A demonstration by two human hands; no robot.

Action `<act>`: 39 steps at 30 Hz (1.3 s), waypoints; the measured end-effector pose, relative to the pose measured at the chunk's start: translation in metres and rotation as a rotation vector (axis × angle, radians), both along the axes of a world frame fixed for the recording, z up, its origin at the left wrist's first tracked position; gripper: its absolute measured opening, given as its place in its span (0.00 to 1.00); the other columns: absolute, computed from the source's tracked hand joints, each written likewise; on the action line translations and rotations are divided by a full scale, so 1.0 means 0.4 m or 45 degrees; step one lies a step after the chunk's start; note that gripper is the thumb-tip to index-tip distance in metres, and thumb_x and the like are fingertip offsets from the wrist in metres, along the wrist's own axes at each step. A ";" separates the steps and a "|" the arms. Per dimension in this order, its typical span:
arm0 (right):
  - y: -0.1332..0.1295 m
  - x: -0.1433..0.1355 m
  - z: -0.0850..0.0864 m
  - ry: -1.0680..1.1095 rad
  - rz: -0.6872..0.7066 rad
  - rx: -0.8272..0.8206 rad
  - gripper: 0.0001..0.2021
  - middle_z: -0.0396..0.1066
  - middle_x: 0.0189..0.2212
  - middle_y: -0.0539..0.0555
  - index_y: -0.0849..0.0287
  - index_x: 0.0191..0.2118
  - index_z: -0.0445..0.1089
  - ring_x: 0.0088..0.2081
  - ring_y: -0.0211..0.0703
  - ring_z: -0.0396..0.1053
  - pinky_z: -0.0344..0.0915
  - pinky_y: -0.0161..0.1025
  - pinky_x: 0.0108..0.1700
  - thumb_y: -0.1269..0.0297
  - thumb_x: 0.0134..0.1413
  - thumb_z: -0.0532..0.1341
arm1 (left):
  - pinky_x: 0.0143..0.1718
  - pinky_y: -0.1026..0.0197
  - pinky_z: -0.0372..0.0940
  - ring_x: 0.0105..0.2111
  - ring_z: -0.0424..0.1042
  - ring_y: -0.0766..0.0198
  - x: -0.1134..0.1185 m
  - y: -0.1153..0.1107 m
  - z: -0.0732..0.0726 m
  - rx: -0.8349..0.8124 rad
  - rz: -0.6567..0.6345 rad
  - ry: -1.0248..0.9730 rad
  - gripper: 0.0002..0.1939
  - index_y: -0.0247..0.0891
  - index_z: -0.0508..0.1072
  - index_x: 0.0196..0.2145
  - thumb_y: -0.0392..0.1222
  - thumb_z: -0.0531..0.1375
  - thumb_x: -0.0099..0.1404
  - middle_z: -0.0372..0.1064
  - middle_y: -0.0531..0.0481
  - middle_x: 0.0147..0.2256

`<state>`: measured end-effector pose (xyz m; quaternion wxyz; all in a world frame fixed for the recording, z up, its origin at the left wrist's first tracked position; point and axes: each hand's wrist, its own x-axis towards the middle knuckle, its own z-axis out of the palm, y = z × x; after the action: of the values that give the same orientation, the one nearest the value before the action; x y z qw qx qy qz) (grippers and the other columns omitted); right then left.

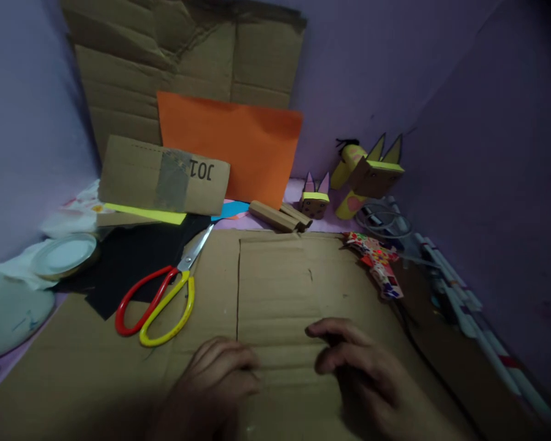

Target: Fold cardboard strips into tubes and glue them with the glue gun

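Note:
My left hand (215,383) is low over the flat cardboard (275,294), fingers bent and close together. Its palm side is hidden and slightly blurred, so anything inside cannot be made out. Across from it, my right hand (367,376) is held with index finger stretched out and the others loosely bent apart; no object shows between them. Scissors (183,269) with one red and one yellow handle lie beyond my left hand, blades partly spread. A glue gun (376,263) wrapped in patterned paper, with a small red light, lies beyond my right hand.
Black paper (128,254) and a round lidded tin (68,254) are at left. Behind stand a cardboard piece (133,174), orange paper (234,144) and cardboard tubes (273,215). Two eared cardboard animals (314,205) (379,177) stand back right. A black cord (422,355) runs along the right.

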<state>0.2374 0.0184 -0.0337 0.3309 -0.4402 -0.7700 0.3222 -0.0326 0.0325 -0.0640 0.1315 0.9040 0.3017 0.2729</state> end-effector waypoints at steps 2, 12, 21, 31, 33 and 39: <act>0.008 0.000 0.006 0.024 -0.001 0.056 0.16 0.71 0.44 0.53 0.51 0.34 0.68 0.47 0.42 0.67 0.66 0.41 0.45 0.79 0.53 0.49 | 0.38 0.64 0.65 0.33 0.72 0.65 -0.018 0.022 0.002 -0.008 -0.185 0.011 0.10 0.46 0.69 0.36 0.32 0.55 0.60 0.76 0.56 0.34; -0.022 -0.073 0.056 0.279 0.084 0.224 0.12 0.74 0.31 0.55 0.56 0.43 0.68 0.32 0.42 0.69 0.63 0.40 0.35 0.72 0.51 0.61 | 0.33 0.56 0.59 0.26 0.67 0.63 0.056 -0.037 0.107 -0.128 0.178 -0.127 0.07 0.41 0.65 0.27 0.32 0.53 0.59 0.69 0.53 0.23; -0.028 -0.112 0.041 0.229 -0.237 0.224 0.12 0.66 0.19 0.50 0.59 0.25 0.64 0.24 0.37 0.63 0.56 0.34 0.27 0.62 0.57 0.54 | 0.28 0.60 0.53 0.21 0.60 0.66 0.187 -0.047 0.152 -0.214 0.353 -0.269 0.16 0.37 0.60 0.18 0.36 0.50 0.63 0.60 0.54 0.17; 0.002 -0.145 0.022 0.063 -0.198 0.324 0.14 0.57 0.17 0.47 0.57 0.21 0.53 0.21 0.35 0.57 0.50 0.33 0.24 0.66 0.58 0.49 | 0.29 0.63 0.53 0.24 0.60 0.66 0.163 -0.026 0.111 -0.477 0.345 -0.347 0.20 0.37 0.58 0.16 0.45 0.49 0.65 0.58 0.53 0.18; -0.006 -0.138 0.015 0.172 -0.101 0.325 0.13 0.57 0.18 0.47 0.57 0.22 0.54 0.22 0.35 0.58 0.52 0.32 0.26 0.67 0.58 0.48 | 0.28 0.64 0.53 0.24 0.59 0.67 0.167 -0.035 0.123 -0.660 0.279 -0.412 0.22 0.37 0.59 0.17 0.49 0.50 0.65 0.57 0.53 0.19; -0.026 -0.122 0.040 0.347 -0.027 0.263 0.14 0.58 0.18 0.47 0.57 0.23 0.56 0.21 0.34 0.58 0.53 0.33 0.25 0.66 0.60 0.48 | 0.17 0.67 0.49 0.15 0.54 0.71 0.185 -0.046 0.150 -1.323 0.213 -0.659 0.23 0.36 0.64 0.20 0.58 0.53 0.59 0.58 0.55 0.15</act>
<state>0.1885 0.0078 -0.0177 0.4791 -0.3643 -0.7423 0.2945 0.0413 0.0141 -0.0042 0.6049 0.5981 0.4242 0.3105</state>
